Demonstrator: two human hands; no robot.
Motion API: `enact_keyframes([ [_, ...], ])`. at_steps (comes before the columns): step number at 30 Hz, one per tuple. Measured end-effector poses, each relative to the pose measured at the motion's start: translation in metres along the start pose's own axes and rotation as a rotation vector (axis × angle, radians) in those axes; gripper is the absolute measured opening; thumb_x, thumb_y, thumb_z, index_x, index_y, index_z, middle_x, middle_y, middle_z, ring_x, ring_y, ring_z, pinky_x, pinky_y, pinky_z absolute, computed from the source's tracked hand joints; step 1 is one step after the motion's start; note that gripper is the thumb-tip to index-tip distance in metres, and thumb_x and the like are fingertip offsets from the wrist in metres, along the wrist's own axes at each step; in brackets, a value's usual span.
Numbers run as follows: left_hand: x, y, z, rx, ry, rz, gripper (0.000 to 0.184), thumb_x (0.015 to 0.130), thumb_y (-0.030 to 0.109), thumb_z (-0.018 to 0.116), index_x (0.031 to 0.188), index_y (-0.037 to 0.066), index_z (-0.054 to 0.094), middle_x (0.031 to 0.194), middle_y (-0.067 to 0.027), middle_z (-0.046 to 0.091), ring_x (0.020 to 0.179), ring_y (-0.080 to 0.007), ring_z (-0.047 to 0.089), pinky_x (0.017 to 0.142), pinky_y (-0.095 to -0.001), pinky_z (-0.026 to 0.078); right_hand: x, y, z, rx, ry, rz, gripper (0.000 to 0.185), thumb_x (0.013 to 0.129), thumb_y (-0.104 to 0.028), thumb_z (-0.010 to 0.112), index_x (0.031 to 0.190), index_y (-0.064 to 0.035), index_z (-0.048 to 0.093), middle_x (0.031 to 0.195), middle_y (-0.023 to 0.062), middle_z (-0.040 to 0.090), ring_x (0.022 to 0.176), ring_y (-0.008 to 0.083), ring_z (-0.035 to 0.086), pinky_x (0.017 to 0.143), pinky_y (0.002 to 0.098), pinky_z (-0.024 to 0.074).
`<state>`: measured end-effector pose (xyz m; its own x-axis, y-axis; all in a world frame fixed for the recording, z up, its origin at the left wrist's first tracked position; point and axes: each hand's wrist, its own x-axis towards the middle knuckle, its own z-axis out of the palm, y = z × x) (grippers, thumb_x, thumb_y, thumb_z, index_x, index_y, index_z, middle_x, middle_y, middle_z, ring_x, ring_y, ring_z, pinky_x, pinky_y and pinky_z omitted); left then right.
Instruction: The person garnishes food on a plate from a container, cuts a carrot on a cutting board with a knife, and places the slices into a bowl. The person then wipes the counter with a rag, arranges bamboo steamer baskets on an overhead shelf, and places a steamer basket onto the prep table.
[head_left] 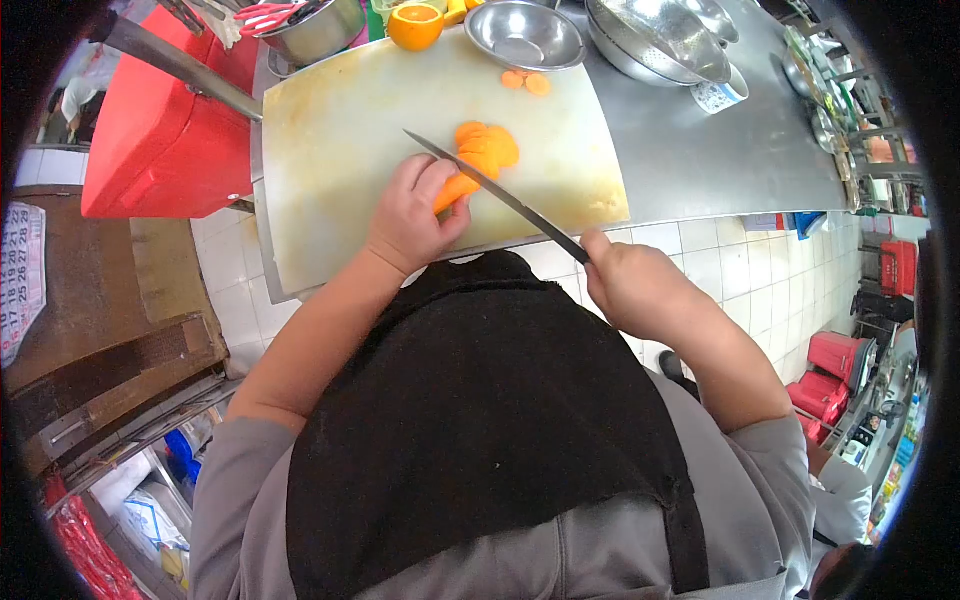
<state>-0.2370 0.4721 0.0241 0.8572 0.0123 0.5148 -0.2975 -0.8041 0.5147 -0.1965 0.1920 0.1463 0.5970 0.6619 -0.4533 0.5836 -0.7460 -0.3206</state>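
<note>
My left hand [415, 212] is closed around a peeled carrot [456, 190] lying on the white cutting board [340, 140]. In my right hand [640, 285] is the dark handle of a long kitchen knife [515, 205]. Its blade lies across the carrot, just beyond my left fingers, with the tip pointing to the far left. Several round carrot slices [487, 147] overlap on the far side of the blade. A few more small carrot slices [537, 84] sit near the board's far right corner.
A halved orange [416, 27] and a shallow metal bowl [524, 35] stand at the board's far edge. Metal colanders [655, 45] and a patterned cup [720, 92] are on the steel table [690, 165]. To the left is a red bin [165, 130]; a metal pot [318, 35] stands behind the board.
</note>
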Motion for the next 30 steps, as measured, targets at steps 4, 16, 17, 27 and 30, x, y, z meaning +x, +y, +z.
enact_keyframes([
  [4,0.000,0.000,0.001,-0.002,-0.016,-0.014,0.037,0.076,0.012,0.075,0.108,0.002,0.061,0.106,-0.0197,0.060,0.096,-0.0386,0.062,0.086,-0.0431,0.054,0.002,0.002,0.001,0.003,-0.035,-0.009,0.017,0.096,-0.010,0.047,0.107,0.0021,0.051,0.081,0.0253,0.067,0.080,0.0455,0.067,0.073,0.0555,0.0522],
  [16,0.000,0.001,-0.002,-0.029,-0.008,-0.043,0.035,0.075,0.010,0.073,0.107,0.003,0.060,0.104,-0.0191,0.060,0.097,-0.0380,0.061,0.087,-0.0429,0.053,0.050,-0.010,0.023,0.036,0.041,-0.001,0.016,0.096,-0.008,0.046,0.106,0.0026,0.051,0.084,0.0276,0.068,0.082,0.0462,0.067,0.074,0.0558,0.0523],
  [17,-0.001,0.002,-0.002,-0.021,-0.005,-0.050,0.035,0.075,0.010,0.073,0.106,0.002,0.060,0.104,-0.0189,0.061,0.097,-0.0379,0.061,0.087,-0.0429,0.053,0.043,-0.010,0.016,0.027,0.016,0.013,0.017,0.097,-0.010,0.048,0.109,0.0023,0.049,0.082,0.0269,0.067,0.082,0.0464,0.067,0.074,0.0559,0.0516],
  [27,-0.002,-0.005,0.004,-0.016,-0.007,-0.040,0.035,0.074,0.011,0.073,0.105,0.002,0.058,0.102,-0.0182,0.060,0.097,-0.0375,0.060,0.088,-0.0434,0.052,0.023,-0.007,0.009,-0.011,-0.082,0.067,0.017,0.094,-0.008,0.048,0.107,0.0027,0.053,0.085,0.0260,0.069,0.084,0.0440,0.069,0.075,0.0532,0.0545],
  [30,-0.001,-0.002,0.001,-0.037,-0.021,-0.024,0.036,0.073,0.009,0.074,0.104,0.002,0.057,0.101,-0.0177,0.060,0.098,-0.0372,0.060,0.088,-0.0430,0.052,0.053,-0.005,0.043,0.038,-0.011,0.045,0.017,0.096,-0.008,0.046,0.108,0.0020,0.052,0.085,0.0274,0.069,0.085,0.0452,0.069,0.076,0.0545,0.0535],
])
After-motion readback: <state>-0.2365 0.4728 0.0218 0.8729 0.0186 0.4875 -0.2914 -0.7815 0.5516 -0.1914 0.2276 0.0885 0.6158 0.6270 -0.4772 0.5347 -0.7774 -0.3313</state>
